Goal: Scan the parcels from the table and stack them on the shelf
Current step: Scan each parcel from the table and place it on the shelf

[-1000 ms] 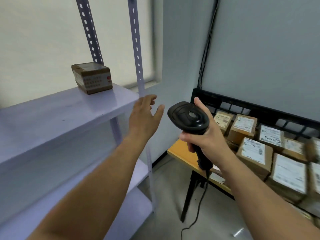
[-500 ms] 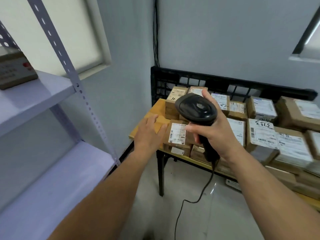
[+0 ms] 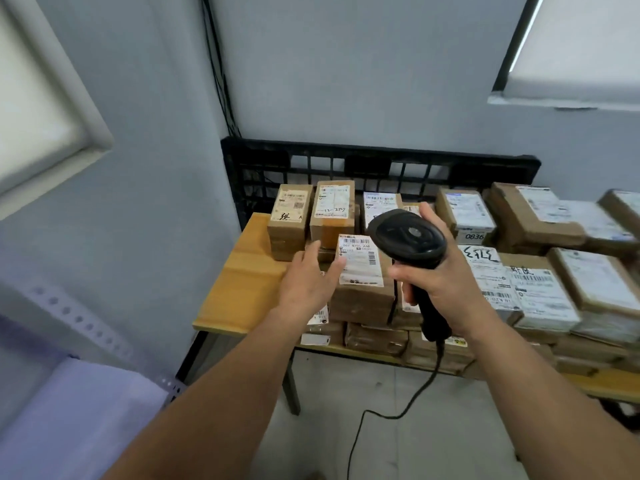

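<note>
Risk: parcel [image 3: 362, 296] sits atop stacked pile near front edge of table [image 3: 239, 278]. One-handed side grab could tip it or drag lower boxes off 6 o'clock edge. Fingers close to label: covering barcode would spoil read. Cable of scanner [image 3: 407, 237] hangs to floor and may snag table leg on turn toward shelf [image 3: 86, 410], 8 o'clock of view.

Left hand [image 3: 308, 282]: fingers straight, slightly spread, holding nothing, at 9 o'clock of parcel. Fingertip at label edge, contact uncertain.

Right hand [image 3: 440, 282]: wrapped round scanner handle, head at parcel's 2 o'clock.
</note>
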The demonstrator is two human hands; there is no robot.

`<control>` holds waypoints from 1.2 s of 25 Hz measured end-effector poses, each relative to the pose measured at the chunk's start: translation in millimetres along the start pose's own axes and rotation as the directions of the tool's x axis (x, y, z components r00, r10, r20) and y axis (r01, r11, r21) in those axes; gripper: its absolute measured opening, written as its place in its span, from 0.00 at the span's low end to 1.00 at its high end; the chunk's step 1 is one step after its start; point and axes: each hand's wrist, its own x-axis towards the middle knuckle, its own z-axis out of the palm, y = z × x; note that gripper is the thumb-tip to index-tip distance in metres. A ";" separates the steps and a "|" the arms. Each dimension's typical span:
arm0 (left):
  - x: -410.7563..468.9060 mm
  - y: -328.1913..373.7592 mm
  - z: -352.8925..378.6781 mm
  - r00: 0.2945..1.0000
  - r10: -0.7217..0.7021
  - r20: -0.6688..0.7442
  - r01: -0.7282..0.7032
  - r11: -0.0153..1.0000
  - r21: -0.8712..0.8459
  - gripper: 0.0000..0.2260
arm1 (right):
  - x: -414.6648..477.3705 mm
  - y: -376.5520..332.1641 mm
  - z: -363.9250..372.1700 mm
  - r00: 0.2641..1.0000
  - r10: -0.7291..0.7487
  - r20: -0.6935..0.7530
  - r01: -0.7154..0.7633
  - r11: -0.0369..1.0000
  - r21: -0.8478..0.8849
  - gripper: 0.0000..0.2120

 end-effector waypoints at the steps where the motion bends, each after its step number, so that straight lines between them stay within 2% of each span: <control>1: 8.3 0.1 4.6 0.998 -0.017 0.053 0.018 1.000 -0.024 0.33 | 4.2 4.4 -0.2 1.000 0.007 -0.025 -0.008 1.000 -0.005 0.48; 4: 26.5 -0.9 12.7 0.979 -0.091 0.182 0.108 0.990 -0.091 0.39 | 14.1 20.3 4.6 0.997 0.063 -0.045 -0.064 0.998 -0.011 0.48; 7: 33.9 0.7 18.0 0.946 -0.171 0.277 0.204 0.974 -0.095 0.33 | 24.0 37.7 13.8 0.990 0.135 -0.044 -0.135 0.991 0.014 0.47; 11: 26.4 3.3 23.3 0.882 -0.153 0.446 0.248 0.955 -0.162 0.32 | 29.7 52.1 25.4 0.971 0.231 -0.062 -0.230 0.973 0.032 0.48; 14: 24.8 -2.1 26.0 0.849 -0.154 0.506 0.277 0.944 -0.177 0.29 | 28.9 56.6 27.0 0.960 0.266 -0.082 -0.263 0.963 0.050 0.47; 17: 22.8 -5.1 18.8 0.854 -0.119 0.507 0.327 0.881 -0.343 0.30 | 26.4 55.2 26.0 0.958 0.274 -0.091 -0.271 0.962 0.043 0.47; 19: 22.8 -8.1 8.6 0.859 -0.103 0.501 0.350 0.833 -0.428 0.37 | 24.6 51.8 26.1 0.960 0.267 -0.081 -0.265 0.964 0.034 0.48; 21: 22.9 -13.1 -2.1 0.875 -0.075 0.479 0.323 0.827 -0.460 0.45 | 20.7 44.2 27.9 0.966 0.250 -0.062 -0.249 0.968 0.023 0.48; 24: 18.9 -16.4 -22.2 0.907 -0.026 0.421 0.280 0.784 -0.554 0.50 | 16.0 30.6 31.3 0.978 0.208 -0.018 -0.208 0.978 0.037 0.47; 30: 4.2 -18.5 -55.1 0.972 -0.005 0.235 0.128 0.849 -0.513 0.53 | 4.0 -0.4 36.2 0.995 0.078 0.060 -0.083 0.993 0.086 0.46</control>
